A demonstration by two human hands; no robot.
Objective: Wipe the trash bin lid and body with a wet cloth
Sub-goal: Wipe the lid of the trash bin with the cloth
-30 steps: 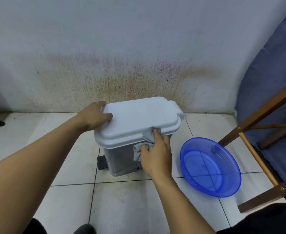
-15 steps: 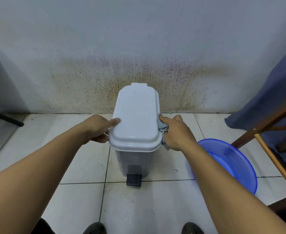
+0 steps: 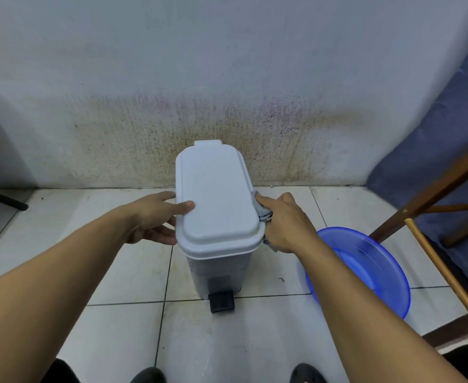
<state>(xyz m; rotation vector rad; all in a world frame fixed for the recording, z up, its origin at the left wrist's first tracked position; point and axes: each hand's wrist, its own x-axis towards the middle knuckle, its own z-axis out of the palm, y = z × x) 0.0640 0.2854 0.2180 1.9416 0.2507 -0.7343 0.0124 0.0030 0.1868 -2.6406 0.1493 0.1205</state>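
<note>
White tiled floor (image 3: pixel 122 272) against a stained wall (image 3: pixel 227 64): trash bin (image 3: pixel 216 272) stands upright near the wall, lid (image 3: pixel 216 194) closed, its long axis running from wall toward the viewer, black pedal (image 3: pixel 221 300) facing the viewer. Hands apart: left hand (image 3: pixel 155 217) holds the lid's left edge, thumb on top; right hand (image 3: pixel 285 225) clamps a grey cloth (image 3: pixel 263 211) against the right edge. Open tile left and front; blue basin (image 3: pixel 379 286) near on the right, wooden chair frame (image 3: pixel 434 189) beyond.
</note>
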